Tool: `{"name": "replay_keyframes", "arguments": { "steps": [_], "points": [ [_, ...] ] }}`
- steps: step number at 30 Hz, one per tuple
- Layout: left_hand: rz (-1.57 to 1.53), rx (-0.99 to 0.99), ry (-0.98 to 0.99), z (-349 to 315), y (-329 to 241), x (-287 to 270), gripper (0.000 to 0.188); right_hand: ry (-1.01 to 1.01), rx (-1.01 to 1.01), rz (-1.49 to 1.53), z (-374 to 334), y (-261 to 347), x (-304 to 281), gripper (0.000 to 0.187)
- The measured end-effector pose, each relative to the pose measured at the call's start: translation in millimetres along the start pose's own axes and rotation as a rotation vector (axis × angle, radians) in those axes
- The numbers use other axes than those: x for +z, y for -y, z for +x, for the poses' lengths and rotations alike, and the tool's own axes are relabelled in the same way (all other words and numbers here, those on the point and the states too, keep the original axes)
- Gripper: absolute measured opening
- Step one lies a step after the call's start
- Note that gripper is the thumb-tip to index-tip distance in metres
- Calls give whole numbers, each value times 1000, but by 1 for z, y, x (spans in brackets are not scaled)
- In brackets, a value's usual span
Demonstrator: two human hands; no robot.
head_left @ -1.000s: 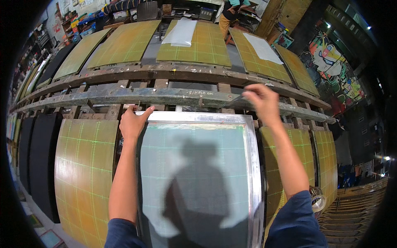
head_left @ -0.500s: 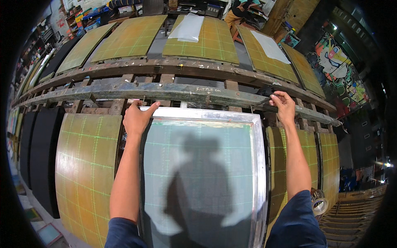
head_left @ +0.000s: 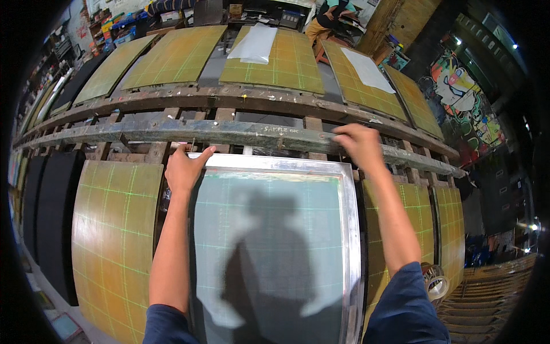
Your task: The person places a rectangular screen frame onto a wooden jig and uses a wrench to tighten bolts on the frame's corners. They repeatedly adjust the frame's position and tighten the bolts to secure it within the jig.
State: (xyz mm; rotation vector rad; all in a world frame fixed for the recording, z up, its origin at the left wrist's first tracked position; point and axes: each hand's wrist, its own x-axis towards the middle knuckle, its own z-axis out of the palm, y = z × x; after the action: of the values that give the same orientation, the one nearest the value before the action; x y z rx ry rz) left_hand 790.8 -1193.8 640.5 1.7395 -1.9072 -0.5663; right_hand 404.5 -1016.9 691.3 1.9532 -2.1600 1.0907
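In front of me lies a screen printing frame [head_left: 269,246], with an aluminium rim and a grey-green mesh that carries my dark shadow. My left hand [head_left: 184,172] grips its far left corner, thumb along the top rim and fingers over the edge. Just beyond the far right corner, my right hand [head_left: 360,148] is bent above a long worn rail [head_left: 229,131]. Its fingers are pinched together by the rail; anything between them is too small or hidden to make out.
Yellow-green boards [head_left: 114,241] with bright green grid lines flank the frame, and more stand past a second rail [head_left: 172,98]. White sheets [head_left: 255,43] lie on two far boards. A roll of tape [head_left: 436,285] sits by my right elbow. Another person [head_left: 329,20] is at the back.
My right hand has moved left along the rail, nearer the frame's far right corner. The dark thing by its fingertips no longer shows. My left hand keeps its hold on the frame.
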Motion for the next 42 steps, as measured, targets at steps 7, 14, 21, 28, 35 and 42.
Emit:
{"name": "replay_keyframes", "arguments": {
  "steps": [7, 14, 21, 28, 35, 42],
  "points": [
    [-15, 32, 8, 1, 0, 1, 86, 309, -239, -212, 19, 50, 47, 17],
    [-4, 11, 11, 4, 5, 7, 84, -183, 379, 325, -22, 13, -59, 21],
    [-17, 30, -6, 2, 4, 5, 84, -194, 456, 458, -53, -64, -50, 16],
    [-3, 26, -4, 2, 1, 1, 84, -270, 494, 609, -65, -94, -33, 19],
    [-10, 7, 10, 3, 4, 4, 84, -347, 524, 668, -74, -93, -35, 20],
    [9, 10, -11, 4, 5, 10, 87, -284, 543, 646, -54, -91, -40, 19]
  ]
}}
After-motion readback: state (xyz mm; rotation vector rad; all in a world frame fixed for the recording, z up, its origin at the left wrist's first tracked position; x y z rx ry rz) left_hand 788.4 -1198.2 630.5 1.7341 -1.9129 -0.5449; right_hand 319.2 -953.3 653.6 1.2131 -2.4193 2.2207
